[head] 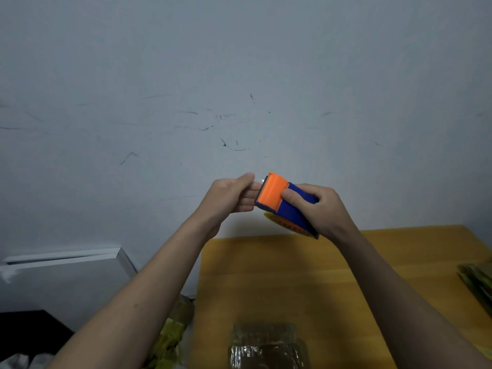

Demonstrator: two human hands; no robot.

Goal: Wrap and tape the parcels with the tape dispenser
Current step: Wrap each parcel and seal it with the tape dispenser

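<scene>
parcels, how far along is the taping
One parcel on the table near the bottom edge already looks wrapped in shiny tape. In hand: the right hand grips the dispenser in the air, and the left hand has its fingers at the orange cutter end, probably finding the tape end. Another parcel at the right edge looks still to do.

Both hands are hanging raised in front of the scuffed wall (186, 89), the right hand (319, 209) gripping the tape dispenser (285, 203) and the left hand (231, 195) touching its orange end, so open air is lying beneath them down to the wooden table (292, 275). A taped parcel (266, 347) is sitting at the table's near edge between the forearms. Another wrapped bundle (476, 283) is occupying the right edge, while a grey box (66, 283) is standing off the table's left side.
</scene>
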